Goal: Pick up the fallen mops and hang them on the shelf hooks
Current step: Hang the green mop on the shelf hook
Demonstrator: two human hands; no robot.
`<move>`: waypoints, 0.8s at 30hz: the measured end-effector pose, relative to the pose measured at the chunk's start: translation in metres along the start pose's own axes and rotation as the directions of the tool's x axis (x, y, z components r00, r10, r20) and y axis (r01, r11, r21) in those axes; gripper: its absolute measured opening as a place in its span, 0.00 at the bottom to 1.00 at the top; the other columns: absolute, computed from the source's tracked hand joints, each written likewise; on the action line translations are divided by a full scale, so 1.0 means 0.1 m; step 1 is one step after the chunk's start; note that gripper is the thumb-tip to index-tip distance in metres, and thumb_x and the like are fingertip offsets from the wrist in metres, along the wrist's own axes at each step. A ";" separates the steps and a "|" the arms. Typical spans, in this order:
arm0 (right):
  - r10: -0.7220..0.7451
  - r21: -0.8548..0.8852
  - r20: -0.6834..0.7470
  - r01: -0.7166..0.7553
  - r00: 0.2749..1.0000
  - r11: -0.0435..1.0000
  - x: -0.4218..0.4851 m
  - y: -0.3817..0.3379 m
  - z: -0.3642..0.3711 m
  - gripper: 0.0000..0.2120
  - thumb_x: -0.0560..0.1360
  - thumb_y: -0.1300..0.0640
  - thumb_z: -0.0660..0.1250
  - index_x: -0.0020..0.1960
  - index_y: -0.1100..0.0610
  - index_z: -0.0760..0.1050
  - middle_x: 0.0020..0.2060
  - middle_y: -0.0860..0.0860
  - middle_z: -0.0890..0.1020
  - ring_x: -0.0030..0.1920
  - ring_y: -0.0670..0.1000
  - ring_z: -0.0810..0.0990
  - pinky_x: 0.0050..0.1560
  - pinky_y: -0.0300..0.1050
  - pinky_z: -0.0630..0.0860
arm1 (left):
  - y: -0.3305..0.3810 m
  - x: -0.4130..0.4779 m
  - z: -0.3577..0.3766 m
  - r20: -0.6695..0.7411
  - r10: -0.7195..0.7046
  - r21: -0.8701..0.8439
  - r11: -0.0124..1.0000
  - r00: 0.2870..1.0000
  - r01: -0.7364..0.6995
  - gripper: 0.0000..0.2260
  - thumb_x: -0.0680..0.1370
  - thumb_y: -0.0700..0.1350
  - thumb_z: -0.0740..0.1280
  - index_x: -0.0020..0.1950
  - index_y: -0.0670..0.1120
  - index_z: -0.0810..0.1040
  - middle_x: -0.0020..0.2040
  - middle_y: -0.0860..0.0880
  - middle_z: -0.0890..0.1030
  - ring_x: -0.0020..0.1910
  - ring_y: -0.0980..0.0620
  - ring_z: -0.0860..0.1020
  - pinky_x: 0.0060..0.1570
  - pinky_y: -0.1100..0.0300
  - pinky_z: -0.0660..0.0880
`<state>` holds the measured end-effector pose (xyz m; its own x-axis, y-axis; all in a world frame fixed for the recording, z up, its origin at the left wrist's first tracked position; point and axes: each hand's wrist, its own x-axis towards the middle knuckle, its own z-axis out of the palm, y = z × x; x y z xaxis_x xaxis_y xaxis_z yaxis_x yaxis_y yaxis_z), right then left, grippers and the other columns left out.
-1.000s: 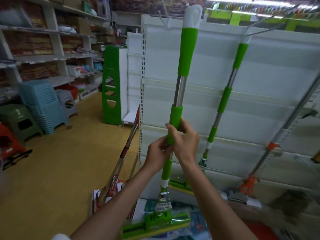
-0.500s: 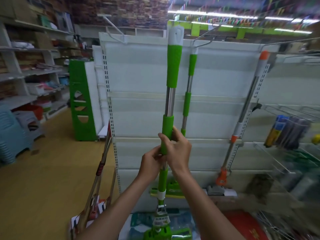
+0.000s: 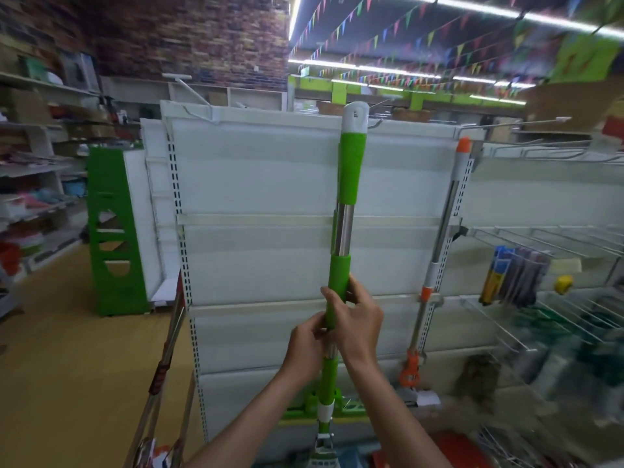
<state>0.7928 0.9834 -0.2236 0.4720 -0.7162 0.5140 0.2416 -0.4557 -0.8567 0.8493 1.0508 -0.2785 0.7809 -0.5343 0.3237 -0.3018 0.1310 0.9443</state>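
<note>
I hold a green-and-steel mop [image 3: 350, 170] upright in front of the white shelf unit [image 3: 263, 184]. My right hand [image 3: 354, 319] grips its lower green sleeve, and my left hand [image 3: 305, 346] grips the pole just below. Its white end cap with a hang hole [image 3: 355, 117] reaches the top edge of the shelf, beside a wire hook [image 3: 380, 122]. A second green mop hangs right behind it, mostly hidden; its head [image 3: 351, 405] shows low down. An orange-and-white mop [image 3: 439, 251] hangs at the right upright.
A red-handled mop [image 3: 165, 363] leans at the shelf's left edge. Another hook [image 3: 189, 91] juts from the top left. Wire racks with goods [image 3: 526, 282] stand to the right, a green end panel [image 3: 111, 231] and shelves with stools to the left. Packages lie on the floor below.
My view has tilted up and swung left. The held mop has risen and now covers the hung green mop, with its cap level with the shelf's top edge. Both hands keep their grip.
</note>
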 end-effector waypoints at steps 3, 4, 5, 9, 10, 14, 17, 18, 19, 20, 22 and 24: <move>-0.014 -0.032 -0.010 0.013 1.000 0.999 0.08 0.09 -0.07 0.11 0.73 0.50 0.76 0.55 0.49 0.83 0.41 0.44 0.86 0.45 0.44 0.84 0.47 0.54 0.82 | -0.05 0.08 0.11 0.008 -0.006 -0.009 1.000 1.000 0.006 0.12 0.78 0.35 0.67 0.50 0.51 0.85 0.45 0.47 0.87 0.43 0.53 0.82 0.43 0.55 0.78; -0.014 -0.036 -0.015 0.013 1.000 0.999 0.12 0.13 -0.10 0.10 0.73 0.50 0.76 0.54 0.49 0.83 0.42 0.44 0.86 0.45 0.44 0.84 0.47 0.55 0.82 | -0.06 0.12 0.16 0.012 -0.009 -0.017 1.000 1.000 0.009 0.13 0.78 0.35 0.67 0.50 0.52 0.85 0.44 0.47 0.87 0.43 0.54 0.82 0.42 0.56 0.78; -0.010 -0.035 -0.019 0.009 1.000 0.999 0.17 0.16 -0.13 0.10 0.73 0.51 0.76 0.54 0.49 0.83 0.42 0.44 0.86 0.45 0.44 0.84 0.47 0.55 0.82 | -0.07 0.15 0.21 0.015 -0.016 -0.017 1.000 1.000 0.016 0.13 0.78 0.36 0.67 0.49 0.53 0.85 0.43 0.48 0.87 0.42 0.54 0.82 0.41 0.56 0.77; 0.007 -0.012 -0.008 -0.008 1.000 1.000 0.37 0.27 -0.22 0.08 0.74 0.53 0.76 0.52 0.48 0.83 0.41 0.44 0.86 0.44 0.43 0.84 0.47 0.54 0.83 | -0.11 0.29 0.41 0.007 -0.051 -0.027 0.998 0.999 0.051 0.10 0.79 0.37 0.67 0.47 0.51 0.84 0.36 0.53 0.84 0.36 0.56 0.79 0.35 0.63 0.72; 0.005 -0.008 -0.006 -0.005 1.000 1.000 0.43 0.30 -0.24 0.08 0.74 0.53 0.76 0.52 0.48 0.83 0.41 0.44 0.86 0.44 0.43 0.84 0.47 0.54 0.83 | -0.12 0.34 0.45 0.008 -0.061 -0.030 0.998 0.998 0.061 0.09 0.78 0.38 0.67 0.45 0.51 0.83 0.34 0.55 0.83 0.34 0.57 0.78 0.34 0.64 0.71; -0.013 0.010 0.030 0.013 0.999 1.000 0.69 0.45 -0.29 0.07 0.74 0.54 0.76 0.51 0.48 0.83 0.40 0.44 0.86 0.42 0.45 0.84 0.46 0.55 0.82 | -0.15 0.55 0.61 -0.024 -0.073 0.004 0.997 0.997 0.073 0.07 0.75 0.43 0.67 0.47 0.53 0.84 0.35 0.54 0.84 0.35 0.56 0.79 0.36 0.61 0.72; -0.024 0.007 0.058 0.024 0.998 1.000 0.89 0.57 -0.30 0.08 0.73 0.54 0.77 0.52 0.49 0.83 0.40 0.45 0.86 0.43 0.45 0.84 0.45 0.54 0.82 | -0.19 0.70 0.71 -0.053 -0.061 0.070 0.995 0.997 0.065 0.09 0.77 0.42 0.66 0.51 0.51 0.84 0.38 0.53 0.85 0.37 0.56 0.81 0.37 0.62 0.73; -0.030 0.002 0.068 0.030 0.997 1.000 0.95 0.60 -0.31 0.08 0.73 0.53 0.76 0.52 0.49 0.83 0.40 0.45 0.85 0.42 0.45 0.84 0.45 0.54 0.82 | -0.19 0.73 0.75 -0.065 -0.049 0.077 0.996 0.997 0.054 0.09 0.77 0.41 0.65 0.51 0.51 0.84 0.37 0.54 0.84 0.36 0.57 0.80 0.36 0.62 0.73; -0.041 -0.004 0.078 0.041 0.996 0.999 1.02 0.64 -0.32 0.08 0.73 0.53 0.76 0.52 0.49 0.83 0.40 0.45 0.85 0.42 0.45 0.84 0.44 0.54 0.82 | -0.20 0.77 0.80 -0.075 -0.039 0.069 0.997 0.996 0.044 0.09 0.78 0.40 0.65 0.51 0.50 0.84 0.35 0.55 0.83 0.35 0.57 0.79 0.36 0.62 0.72; -0.053 -0.012 0.086 0.054 0.995 0.998 1.07 0.68 -0.32 0.07 0.73 0.52 0.76 0.51 0.48 0.83 0.39 0.45 0.85 0.41 0.45 0.84 0.44 0.54 0.82 | -0.21 0.81 0.83 -0.085 -0.036 0.057 0.998 0.996 0.041 0.10 0.78 0.38 0.65 0.52 0.49 0.84 0.35 0.55 0.83 0.34 0.57 0.79 0.36 0.61 0.72; -0.075 -0.020 0.110 0.077 0.991 0.997 1.17 0.74 -0.35 0.07 0.74 0.52 0.76 0.51 0.48 0.83 0.39 0.44 0.85 0.41 0.46 0.83 0.43 0.54 0.81 | -0.24 0.88 0.90 -0.112 -0.047 0.036 0.998 0.993 0.052 0.10 0.78 0.36 0.65 0.53 0.47 0.84 0.37 0.53 0.84 0.36 0.56 0.80 0.38 0.59 0.73; -0.086 -0.023 0.126 0.090 0.988 0.996 1.23 0.78 -0.35 0.07 0.74 0.51 0.75 0.51 0.47 0.83 0.40 0.44 0.85 0.42 0.46 0.83 0.43 0.54 0.81 | -0.25 0.94 0.95 -0.121 -0.067 -0.018 0.998 0.990 0.065 0.10 0.76 0.39 0.66 0.53 0.48 0.84 0.40 0.50 0.85 0.40 0.54 0.81 0.40 0.57 0.74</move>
<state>0.8402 0.8418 -0.2256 0.5526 -0.6019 0.5765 0.2634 -0.5302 -0.8059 0.8780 0.9181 -0.2777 0.8600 -0.4364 0.2646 -0.2406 0.1105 0.9643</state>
